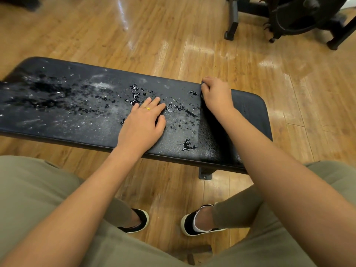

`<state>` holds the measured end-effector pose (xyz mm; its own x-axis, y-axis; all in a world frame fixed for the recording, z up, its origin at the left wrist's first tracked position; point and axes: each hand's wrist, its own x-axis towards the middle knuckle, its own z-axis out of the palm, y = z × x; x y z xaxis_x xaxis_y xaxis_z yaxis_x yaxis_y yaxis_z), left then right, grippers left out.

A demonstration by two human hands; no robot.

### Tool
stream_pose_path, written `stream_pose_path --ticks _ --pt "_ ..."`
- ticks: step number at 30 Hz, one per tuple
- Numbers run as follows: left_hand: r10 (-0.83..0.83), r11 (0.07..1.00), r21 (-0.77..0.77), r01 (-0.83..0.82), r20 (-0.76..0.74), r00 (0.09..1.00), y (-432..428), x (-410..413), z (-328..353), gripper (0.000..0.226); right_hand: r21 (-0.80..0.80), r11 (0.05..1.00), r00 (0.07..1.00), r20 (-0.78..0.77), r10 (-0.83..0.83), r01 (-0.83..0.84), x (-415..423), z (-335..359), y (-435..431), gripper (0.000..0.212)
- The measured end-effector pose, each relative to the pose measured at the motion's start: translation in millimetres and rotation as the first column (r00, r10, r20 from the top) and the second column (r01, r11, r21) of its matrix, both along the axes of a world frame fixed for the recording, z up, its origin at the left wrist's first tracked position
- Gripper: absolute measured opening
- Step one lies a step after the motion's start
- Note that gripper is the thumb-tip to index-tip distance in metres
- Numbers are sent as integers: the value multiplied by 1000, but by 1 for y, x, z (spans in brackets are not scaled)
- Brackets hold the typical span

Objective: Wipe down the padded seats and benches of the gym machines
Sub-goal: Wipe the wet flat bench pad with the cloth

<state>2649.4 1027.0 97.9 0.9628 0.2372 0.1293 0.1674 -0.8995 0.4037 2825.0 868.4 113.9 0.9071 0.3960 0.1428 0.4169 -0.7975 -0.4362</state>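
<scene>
Looks like you've only wiped the right end of the padded bench [250,106] in front of you, right hand [217,95] with fingers curled on a dark cloth [202,84] at its far edge, left hand [142,122] flat and spread, spray droplets [134,93] covering the rest.

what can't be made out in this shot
- Head view: the right hand covers what it grips; only a dark sliver shows.
- Padded bench: left end cut off by the frame edge.
- Its frame: hidden under the pad, except one bracket.
- Machine, top right: cut by the top edge.
</scene>
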Motion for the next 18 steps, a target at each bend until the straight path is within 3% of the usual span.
stream_pose_path --ticks 8,12,18 --pt "-2 1000 3 2 -5 1000 1 1 -1 45 28 989 989 -24 148 -147 -74 -9 -46 34" --pt "-8 1000 -11 8 0 1000 0 0 0 44 38 993 993 33 115 -116 -55 -7 -32 29" --pt "-9 1000 -21 9 -2 1000 0 -1 1 44 3 1000 1000 -10 22 -22 -3 -1 4 33"
